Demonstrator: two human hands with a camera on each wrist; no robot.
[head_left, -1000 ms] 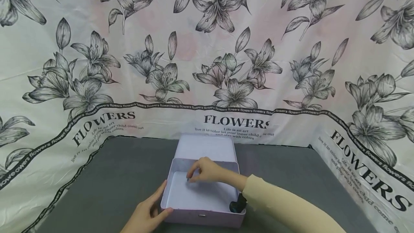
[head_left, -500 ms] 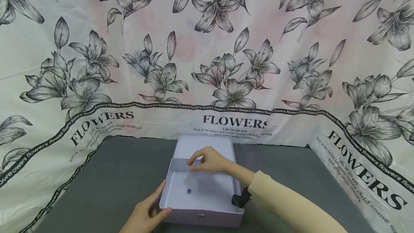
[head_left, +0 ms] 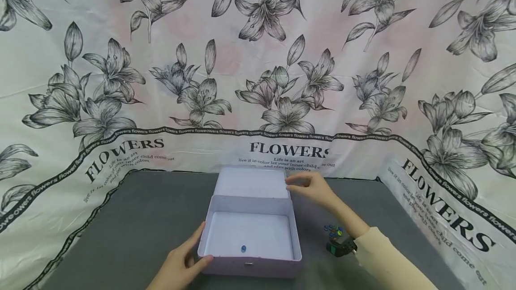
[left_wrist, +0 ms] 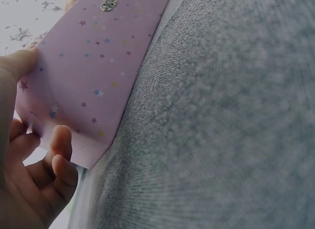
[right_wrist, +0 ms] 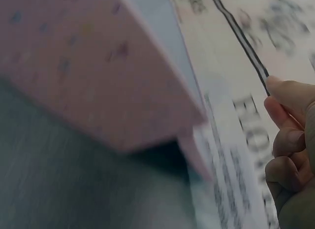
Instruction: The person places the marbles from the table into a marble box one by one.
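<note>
A lilac box (head_left: 249, 266) with printed stars stands on the grey table, its lid (head_left: 251, 182) tipped back. On its white floor lies one small blue marble (head_left: 243, 249), near the front wall. My left hand (head_left: 179, 258) holds the box's front left corner, thumb at the front and fingers along the left side. In the left wrist view the thumb presses the starred front (left_wrist: 93, 66). My right hand (head_left: 316, 189) hovers by the lid's right edge with loosely bent fingers and nothing visible in them. In the right wrist view those fingers (right_wrist: 290, 140) are apart from the box.
Several small coloured marbles (head_left: 333, 231) lie in a cluster on the table (head_left: 161, 218), right of the box, under my right forearm. A dark strap with a device (head_left: 340, 247) sits at the right wrist. White flowered cloth (head_left: 201, 147) hangs behind and beside the table.
My right hand released the blue marble into the box, lifted, and moved right past the lid. The marble rolled toward the front wall. The left hand keeps its hold.
</note>
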